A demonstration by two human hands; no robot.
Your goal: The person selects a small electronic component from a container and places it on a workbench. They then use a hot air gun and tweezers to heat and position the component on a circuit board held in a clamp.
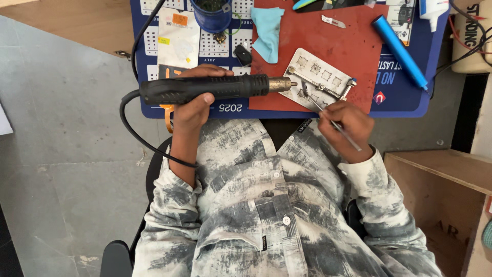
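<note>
Hands at the near edge of the counter (154,110), seen from above. Left hand (193,105) is wrapped shut around the black handle of a hot-air gun (205,88); its metal nozzle (282,84) points right, level, and ends just at the left edge of a metal jig (328,69). Gun's cord (134,134) loops down off the near edge.

Right hand (344,122) pinches tweezers (335,123), fingers (328,114) closed on the shaft. Tips angle up-left onto the near part of the jig, close to the nozzle. What sits under the tips is too small to tell.

Jig lies tilted on a red mat (307,41), a sprung clamp bar (320,84) across it, several square recesses showing. Mat rests on a blue calendar sheet (405,97).

Judgement: work is mid-step. Both tools are at the piece; heat and tweezers meet at one spot. Nothing is seen lifted clear of the jig, so removal or seating of the part looks not yet done.

Also on the counter: blue cloth (267,31) at the mat's far-left corner, blue tube (400,50) slanting along its right edge, blue cup (212,16) at the far edge.
</note>
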